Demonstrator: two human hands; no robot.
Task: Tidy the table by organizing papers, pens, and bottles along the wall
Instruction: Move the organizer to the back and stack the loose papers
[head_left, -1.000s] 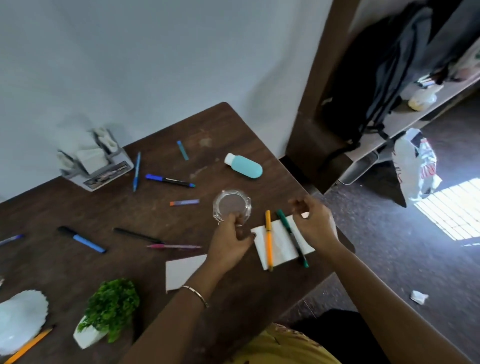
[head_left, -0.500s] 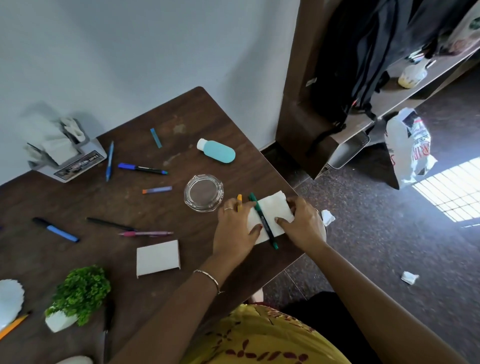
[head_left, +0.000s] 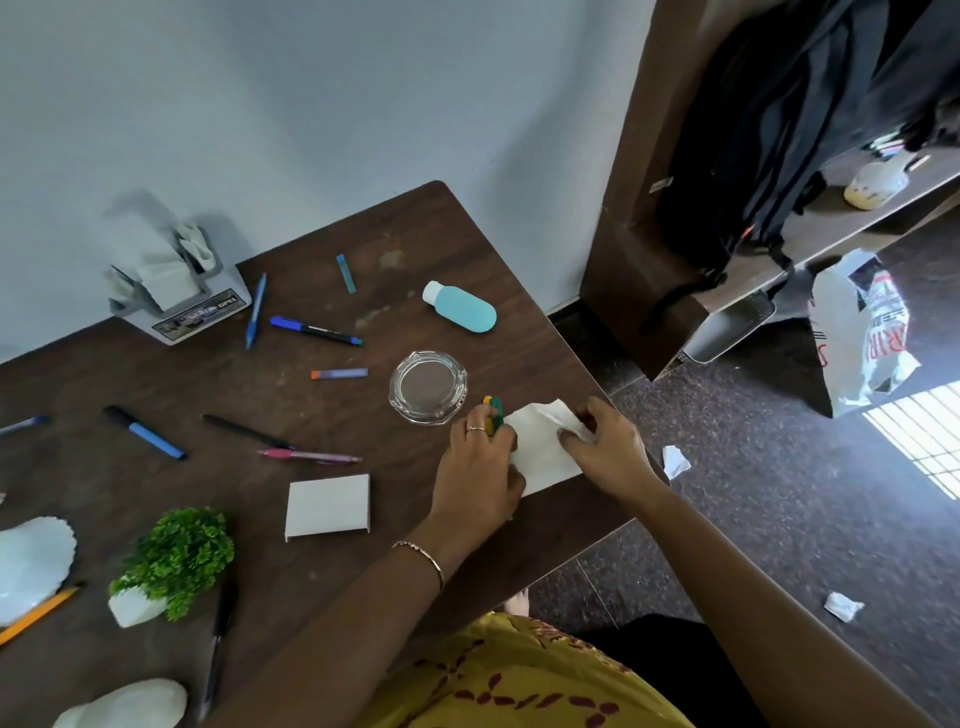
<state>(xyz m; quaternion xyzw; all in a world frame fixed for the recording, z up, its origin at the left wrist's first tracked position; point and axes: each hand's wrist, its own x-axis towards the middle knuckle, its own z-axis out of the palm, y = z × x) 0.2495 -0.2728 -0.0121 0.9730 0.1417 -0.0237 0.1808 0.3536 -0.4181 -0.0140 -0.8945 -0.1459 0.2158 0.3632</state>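
A white paper (head_left: 540, 449) lies at the table's right edge. My left hand (head_left: 480, 470) covers a green pen (head_left: 497, 410) and an orange pen (head_left: 487, 400), with its fingers curled around them; only the pen tips show. My right hand (head_left: 605, 447) pinches the paper's right side, which is lifted and creased. A teal bottle (head_left: 460, 306) lies on its side near the wall. Several pens lie scattered: a blue marker (head_left: 314, 330), a blue pen (head_left: 255, 310), a black pen (head_left: 244, 431), a pink pen (head_left: 309, 456). A second white paper pad (head_left: 328, 505) rests mid-table.
A glass ashtray (head_left: 428, 387) sits just left of my hands. A grey tissue holder (head_left: 176, 291) stands against the wall. A small potted plant (head_left: 174, 564) and white plates (head_left: 31, 564) occupy the front left. Crumpled paper bits (head_left: 675, 460) lie on the floor.
My left hand left the ashtray and came onto the two pens, sliding them off the paper to its left. My right hand took hold of the paper's right side and lifted it.
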